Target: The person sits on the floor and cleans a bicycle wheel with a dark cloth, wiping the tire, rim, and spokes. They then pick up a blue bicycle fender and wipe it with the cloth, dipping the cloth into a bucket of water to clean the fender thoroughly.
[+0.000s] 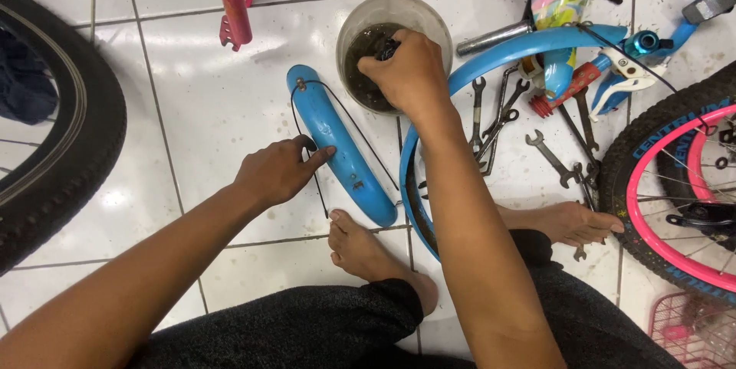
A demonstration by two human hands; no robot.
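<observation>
- Nearest the camera, the person sits on the white tiled floor (pixel 192 108) in dark trousers, with one bare foot (pixel 368 250) just below the blue mudguard and the other foot (pixel 571 223) out to the right beside the tools.
- The left hand (pixel 280 170) lies on the blue mudguard (pixel 341 147), which sits loose on the floor with its thin black wire stay (pixel 303 120) attached. The fingers are laid over the guard's edge and the stay, pressing rather than closing, so this grip is released.
- Just right of the guard a blue wheel rim (pixel 429 120) arcs round the right forearm. It looks bare of a tyre, so the bicycle seems well stripped down.
- Spanners (pixel 498 120) lie scattered inside the rim and beyond it.
- Farther out, the right hand (pixel 406 70) reaches into a round tub (pixel 391 20) of dark, dirty liquid. Its grip is clenched on a small dark object (pixel 387 47) at the liquid's surface; what the object is cannot be told.
- As a judgement, the work sits mid-way: parts are off and one is being dipped or rinsed, while the guard and rim remain unfitted.
- At the far right lies a blue bicycle frame (pixel 613 39) beside a pink-rimmed wheel (pixel 675 200); far left is a large black tyre (pixel 69 131), and at the top a pink fork (pixel 234 1).
</observation>
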